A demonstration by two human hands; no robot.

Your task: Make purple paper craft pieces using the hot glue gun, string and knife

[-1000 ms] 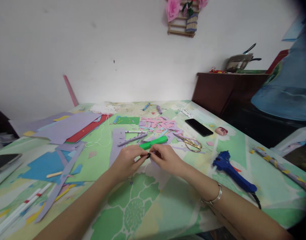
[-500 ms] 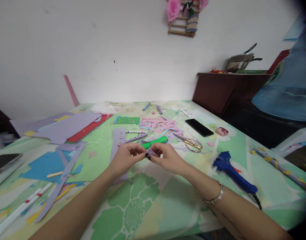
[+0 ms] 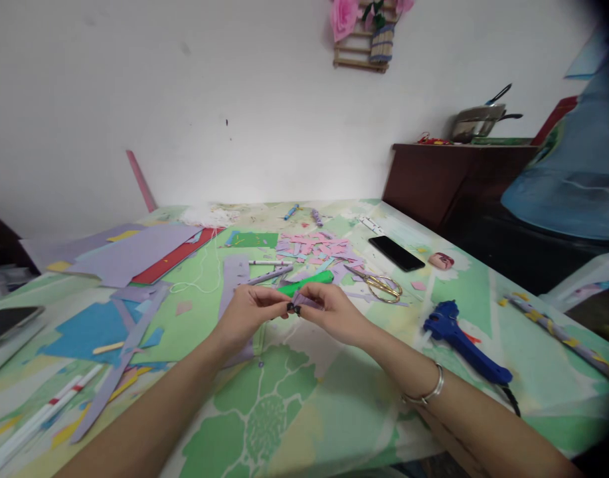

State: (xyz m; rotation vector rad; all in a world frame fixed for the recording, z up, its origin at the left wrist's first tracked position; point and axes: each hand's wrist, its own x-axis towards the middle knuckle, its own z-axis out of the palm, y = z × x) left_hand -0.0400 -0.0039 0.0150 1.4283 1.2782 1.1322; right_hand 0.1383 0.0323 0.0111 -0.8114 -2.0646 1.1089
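My left hand [image 3: 247,313] and my right hand [image 3: 334,312] meet over the middle of the table, thumbs and fingertips pinched together. Between them is a small purple paper piece [image 3: 300,299], partly hidden by the fingers. Just behind the hands lies a bright green tube-like object [image 3: 317,280]. Gold-handled scissors [image 3: 381,287] rest beyond my right hand. Near my left hand are a purple paper sheet [image 3: 230,273] and a rolled purple stick [image 3: 270,275].
Pink paper scraps [image 3: 314,247] and a black phone [image 3: 396,253] lie farther back. A blue glue gun [image 3: 466,342] is at right, with a decorated stick [image 3: 563,335] beyond. Coloured sheets [image 3: 135,252] and white sticks [image 3: 40,418] cover the left.
Both hands remain together; the left fingertips have shifted slightly left and the pinched fingers have come closer together around the paper.
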